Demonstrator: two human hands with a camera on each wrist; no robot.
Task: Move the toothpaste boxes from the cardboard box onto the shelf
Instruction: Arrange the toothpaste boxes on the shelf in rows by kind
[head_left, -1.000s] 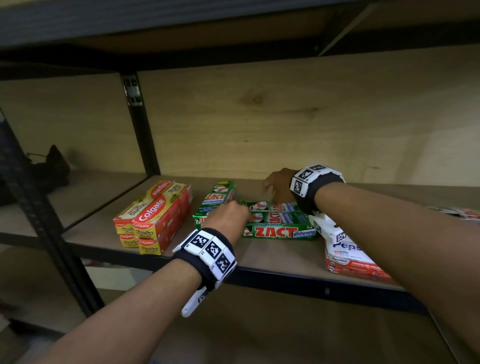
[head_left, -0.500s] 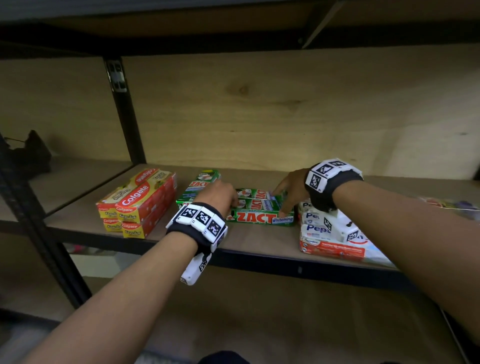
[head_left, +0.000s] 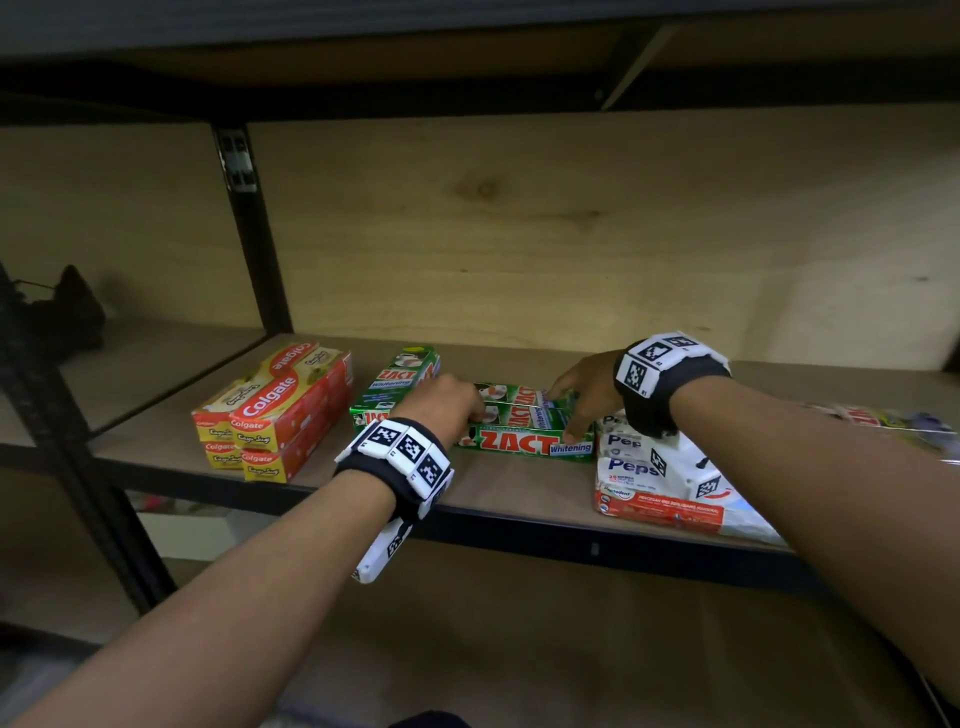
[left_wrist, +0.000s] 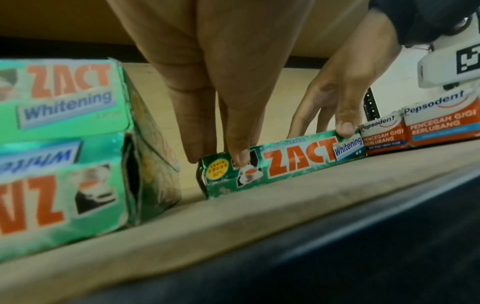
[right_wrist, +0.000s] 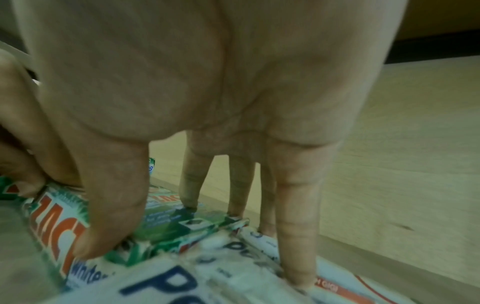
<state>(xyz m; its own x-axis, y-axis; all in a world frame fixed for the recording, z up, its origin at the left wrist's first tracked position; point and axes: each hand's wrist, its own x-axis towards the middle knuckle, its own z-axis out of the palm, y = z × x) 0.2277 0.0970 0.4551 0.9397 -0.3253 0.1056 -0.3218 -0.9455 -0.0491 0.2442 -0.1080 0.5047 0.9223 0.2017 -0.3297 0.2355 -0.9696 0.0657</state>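
A small stack of green ZACT toothpaste boxes (head_left: 524, 441) lies crosswise on the wooden shelf (head_left: 519, 488). My left hand (head_left: 470, 413) pinches its left end, thumb on the front face and fingers behind, as the left wrist view shows (left_wrist: 218, 156). My right hand (head_left: 563, 410) pinches the right end the same way (left_wrist: 322, 129). In the right wrist view the thumb (right_wrist: 103, 236) presses the ZACT front face (right_wrist: 59, 226) and the little finger (right_wrist: 296, 246) rests on the Pepsodent pack (right_wrist: 182, 283). The cardboard box is not in view.
Red Colgate boxes (head_left: 275, 410) are stacked at the left, beside a lengthwise ZACT stack (head_left: 400, 384). White Pepsodent boxes (head_left: 654, 483) sit just right of my hands. A black upright (head_left: 249, 234) divides the shelves, and an upper shelf (head_left: 467, 78) hangs overhead.
My right hand has come from behind the ZACT boxes to their right end. My left hand stays on the left end. The head view has shifted slightly.
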